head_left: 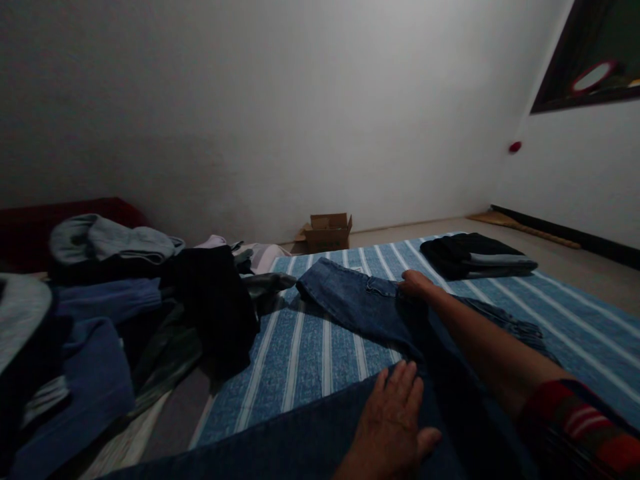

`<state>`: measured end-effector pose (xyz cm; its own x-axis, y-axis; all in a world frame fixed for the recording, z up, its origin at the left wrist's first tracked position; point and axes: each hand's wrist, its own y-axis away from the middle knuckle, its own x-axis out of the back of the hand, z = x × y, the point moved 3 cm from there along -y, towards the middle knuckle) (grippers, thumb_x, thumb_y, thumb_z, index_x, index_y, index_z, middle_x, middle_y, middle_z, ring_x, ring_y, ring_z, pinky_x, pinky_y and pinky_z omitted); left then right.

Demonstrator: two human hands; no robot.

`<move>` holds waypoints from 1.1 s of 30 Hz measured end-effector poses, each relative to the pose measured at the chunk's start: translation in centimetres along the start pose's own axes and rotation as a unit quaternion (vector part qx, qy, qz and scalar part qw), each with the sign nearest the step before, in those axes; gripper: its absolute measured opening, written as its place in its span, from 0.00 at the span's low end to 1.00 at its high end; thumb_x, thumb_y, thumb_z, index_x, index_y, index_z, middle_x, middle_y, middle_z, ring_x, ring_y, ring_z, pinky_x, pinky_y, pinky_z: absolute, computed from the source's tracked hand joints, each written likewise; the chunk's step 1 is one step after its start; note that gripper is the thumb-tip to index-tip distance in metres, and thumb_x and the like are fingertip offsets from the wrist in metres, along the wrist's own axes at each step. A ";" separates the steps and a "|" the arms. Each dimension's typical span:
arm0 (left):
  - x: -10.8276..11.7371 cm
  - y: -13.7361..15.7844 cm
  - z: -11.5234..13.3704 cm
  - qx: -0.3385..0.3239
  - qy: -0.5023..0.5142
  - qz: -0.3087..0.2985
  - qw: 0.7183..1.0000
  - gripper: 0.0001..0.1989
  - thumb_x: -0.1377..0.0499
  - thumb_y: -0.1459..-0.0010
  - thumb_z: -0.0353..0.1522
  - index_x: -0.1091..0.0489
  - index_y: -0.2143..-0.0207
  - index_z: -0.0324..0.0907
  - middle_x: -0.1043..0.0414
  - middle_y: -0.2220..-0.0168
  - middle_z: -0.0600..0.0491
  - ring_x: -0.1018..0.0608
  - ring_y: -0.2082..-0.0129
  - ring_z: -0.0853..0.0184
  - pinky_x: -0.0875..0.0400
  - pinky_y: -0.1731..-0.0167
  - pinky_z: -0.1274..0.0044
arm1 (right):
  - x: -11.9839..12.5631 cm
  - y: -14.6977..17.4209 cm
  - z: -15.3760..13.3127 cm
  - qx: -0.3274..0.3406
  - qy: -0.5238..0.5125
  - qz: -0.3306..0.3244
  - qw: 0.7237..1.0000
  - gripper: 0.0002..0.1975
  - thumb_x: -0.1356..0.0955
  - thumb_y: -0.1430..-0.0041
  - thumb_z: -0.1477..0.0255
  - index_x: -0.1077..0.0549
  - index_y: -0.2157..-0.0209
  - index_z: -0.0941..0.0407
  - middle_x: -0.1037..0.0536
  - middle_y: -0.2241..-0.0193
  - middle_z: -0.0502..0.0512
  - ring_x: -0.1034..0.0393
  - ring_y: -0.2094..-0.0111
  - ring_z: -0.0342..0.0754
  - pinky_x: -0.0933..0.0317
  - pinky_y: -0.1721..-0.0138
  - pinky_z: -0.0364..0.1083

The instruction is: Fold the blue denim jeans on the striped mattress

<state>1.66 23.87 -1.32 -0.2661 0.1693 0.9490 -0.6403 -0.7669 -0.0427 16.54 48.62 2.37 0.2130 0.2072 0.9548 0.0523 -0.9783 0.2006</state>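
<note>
A pair of dark blue jeans point(350, 293) lies spread over a blue bed sheet with white stripes point(295, 360). One leg stretches toward the far edge and the other runs across the front to the left. My left hand point(390, 420) rests flat on the jeans near the bottom of the view, fingers stretched and thumb out to the right. Farther off, my right hand point(417, 283) has its fingers bent around the upper edge of the jeans; its fingertips are partly hidden. Beyond the right forearm, crumpled denim point(505, 320) shows on the sheet.
Folded dark clothes point(475, 257) lie at the right of the bed. On the left is a heap with black clothing point(210, 307), a blue garment point(100, 373) and grey clothing point(120, 240). An open cardboard box point(327, 230) stands by the wall point(300, 120).
</note>
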 end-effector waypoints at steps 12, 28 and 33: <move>-0.9 0.1 -0.2 -0.020 -0.046 0.051 0.997 0.31 0.54 0.37 0.47 0.50 0.37 0.40 0.55 0.34 0.48 0.50 0.35 0.60 0.48 0.38 0.62 | 0.3 -2.6 1.0 -0.013 0.007 -0.016 1.000 0.14 0.32 0.41 0.63 0.29 0.61 0.61 0.26 0.63 0.54 0.29 0.64 0.45 0.33 0.63 0.47; -0.7 -0.3 -0.2 -0.010 -0.040 0.058 0.997 0.31 0.51 0.38 0.46 0.49 0.37 0.42 0.54 0.34 0.46 0.48 0.35 0.59 0.49 0.38 0.61 | 6.9 3.4 0.8 0.100 -0.005 0.143 0.985 0.13 0.30 0.48 0.72 0.24 0.59 0.57 0.22 0.64 0.58 0.28 0.62 0.50 0.40 0.66 0.43; -0.4 -0.5 -0.2 0.001 -0.026 0.048 0.999 0.31 0.51 0.38 0.47 0.48 0.38 0.42 0.54 0.34 0.45 0.48 0.35 0.58 0.50 0.39 0.60 | 8.8 9.2 -0.8 0.136 0.021 0.224 0.965 0.15 0.33 0.45 0.68 0.26 0.55 0.53 0.22 0.65 0.57 0.29 0.62 0.52 0.43 0.65 0.45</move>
<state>1.99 24.30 -1.77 -0.2882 0.0636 0.9555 -0.6123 -0.7794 -0.1328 18.07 41.47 12.77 0.2339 -0.2415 0.9418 0.2196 -0.9305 -0.2932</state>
